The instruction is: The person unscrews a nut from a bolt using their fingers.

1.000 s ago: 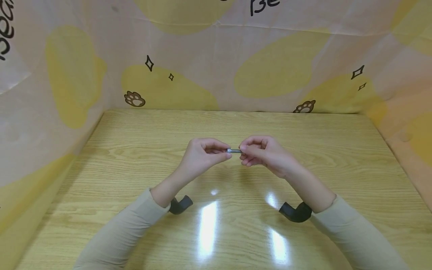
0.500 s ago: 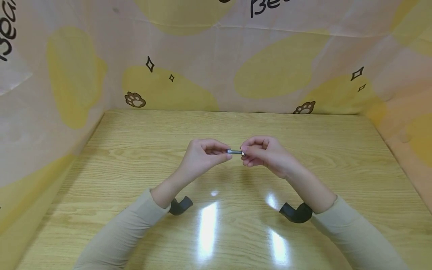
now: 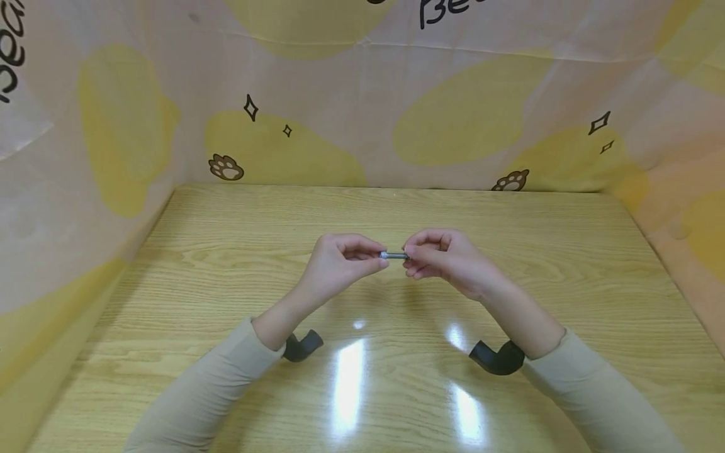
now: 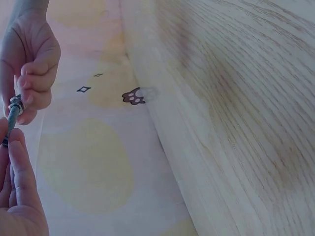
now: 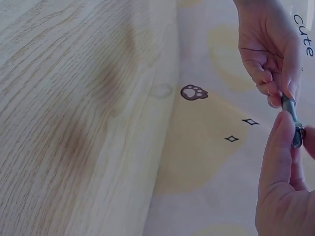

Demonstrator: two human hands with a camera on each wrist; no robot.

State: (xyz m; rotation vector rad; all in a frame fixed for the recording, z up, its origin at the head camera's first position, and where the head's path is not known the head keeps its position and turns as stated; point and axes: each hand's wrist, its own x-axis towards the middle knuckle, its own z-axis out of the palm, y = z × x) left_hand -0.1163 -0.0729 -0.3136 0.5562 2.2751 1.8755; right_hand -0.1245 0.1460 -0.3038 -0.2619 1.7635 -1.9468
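A metal bolt lies level between both hands, held up over the table. My left hand pinches its head end between thumb and fingers. At the threaded end, my right hand has thumb and fingertips around a nut. The right wrist view shows the bolt's tip poking out past this nut. From the left wrist, the threaded shank shows between the two hands, while the left fingertips partly cover the head.
The wood-grain table reflects bright light near the front. Printed cloth with yellow patches and paw prints walls off the back and sides. Black curved pieces sit at both wrists, beside the beige sleeves.
My right fingertips shift slightly at the nut end, where a bright bit showed more half a second ago. The left hand keeps its pinch in nearly the same place.
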